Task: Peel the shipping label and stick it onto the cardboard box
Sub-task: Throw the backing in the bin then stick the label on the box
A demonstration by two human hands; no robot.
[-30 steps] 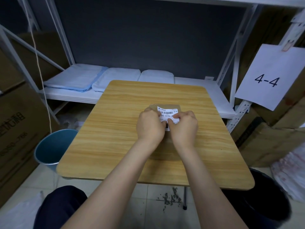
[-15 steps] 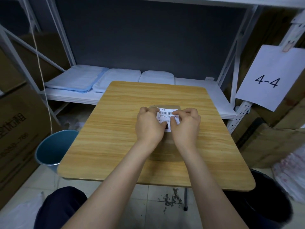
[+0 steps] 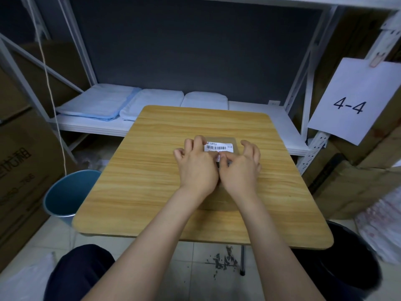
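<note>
Head view: cardboard box [image 3: 235,141] flat on tabletop [image 3: 152,170], mostly hidden under hands. Shipping label [image 3: 219,147] lies on box top, white, barcode strip along far edge, near part covered. Left hand [image 3: 196,168] and right hand [image 3: 240,170] pinch at label's near edge, other fingers splayed. Step seems sticking or smoothing down; next: press whole label flat, avoid creases.

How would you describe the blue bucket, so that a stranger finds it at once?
Start at the wooden table in the middle, then look down past its left edge to the floor. The blue bucket stands there, round and open-topped, in front of brown cardboard boxes. The other bin, on the right, is black.
</note>
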